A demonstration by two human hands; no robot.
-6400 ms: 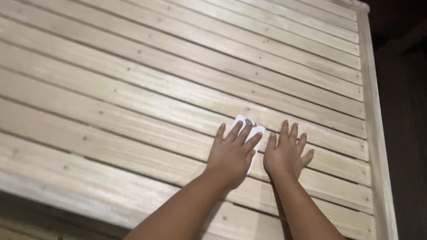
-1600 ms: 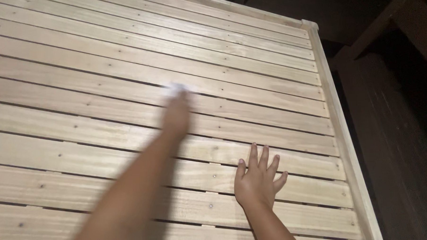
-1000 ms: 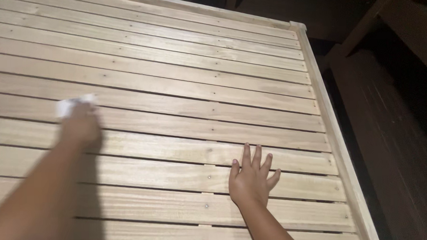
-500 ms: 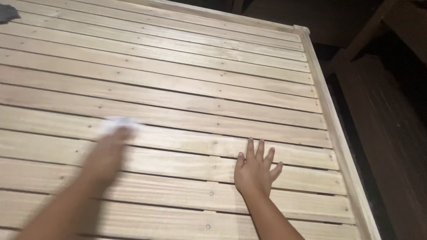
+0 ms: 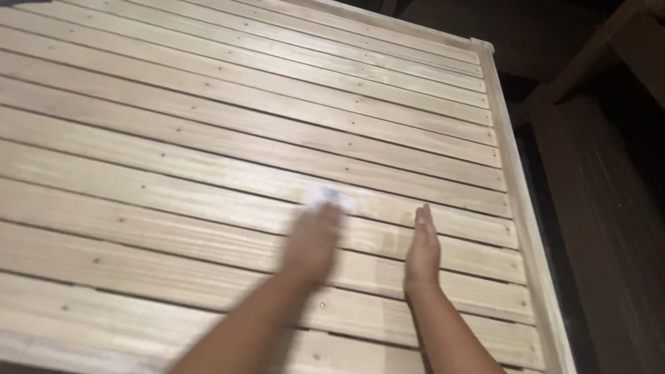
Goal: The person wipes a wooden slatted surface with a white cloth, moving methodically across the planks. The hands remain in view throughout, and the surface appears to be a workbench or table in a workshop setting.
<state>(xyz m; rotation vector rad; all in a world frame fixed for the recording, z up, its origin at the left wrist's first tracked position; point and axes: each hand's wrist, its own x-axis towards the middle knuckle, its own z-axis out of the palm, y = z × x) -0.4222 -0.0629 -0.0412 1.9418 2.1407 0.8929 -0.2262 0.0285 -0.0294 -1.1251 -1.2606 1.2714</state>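
Head view, looking down on a large panel of pale, unfinished wooden slats (image 5: 199, 162) running side to side, narrow gaps between them, small nail or screw heads in rows. A plain wooden frame rail (image 5: 521, 202) closes the right edge.

Left hand (image 5: 312, 243): palm down on the slats, blurred by motion. Under its fingertips a small white piece of paper or cloth (image 5: 329, 198), only the far edge showing beyond the fingers, pressed flat against a slat near the middle of the panel's right half. Grip: pressing down on the white piece; whether the fingers curl round it, cannot tell through the blur.

Right hand (image 5: 423, 250): just beside the left, to its right, apart from it. Fingers straight and together, hand turned on edge, little-finger side on the wood. Grip released, holding nothing.

Both forearms bare, entering from the bottom edge.

Beyond the rail, right side: dark brown wooden boards (image 5: 614, 236) in deep shadow, detail hard to read.
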